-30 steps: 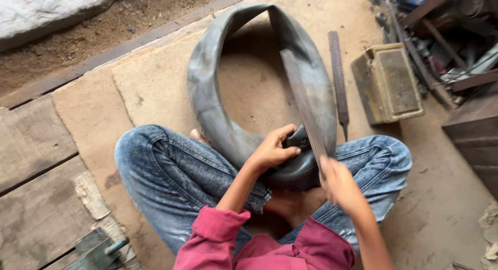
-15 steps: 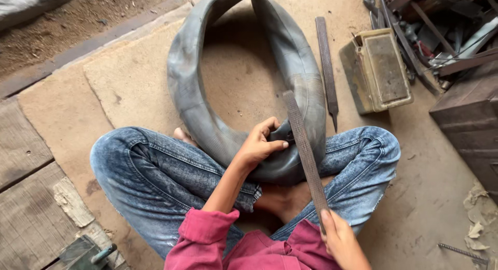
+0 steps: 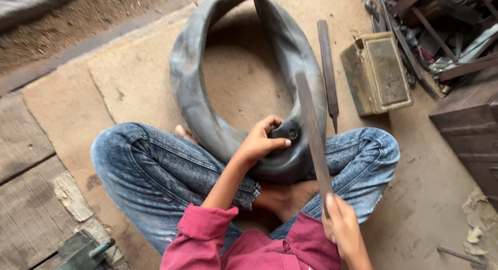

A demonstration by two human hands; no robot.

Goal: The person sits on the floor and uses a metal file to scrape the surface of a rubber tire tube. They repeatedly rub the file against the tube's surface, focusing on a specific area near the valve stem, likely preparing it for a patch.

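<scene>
My left hand (image 3: 259,143) is clamped on the tube (image 3: 207,114), fingers curled over the fold and pinning it in my lap. Right hand (image 3: 342,228) is closed round the near end of the file (image 3: 311,130), which runs out toward 12 o'clock over the rubber, right of the little valve stub (image 3: 293,132).

I'd say keep the pinch tight so the rubber stays taut and flat under the blade, lay the file low, and go with light even strokes. It's thin floppy stuff, so digging an edge in could cut it.

The tube is dull grey rubber, limp and creased, and its loop sprawls from my crossed legs up to 12. The file's a long flat steel bar, dark and matte. A second file (image 3: 328,68) lies on the mat (image 3: 135,88) at 1 o'clock, and a worn boxy tin (image 3: 378,73) sits just past it at 2. Scrap metal (image 3: 441,37) is piled further out.
</scene>
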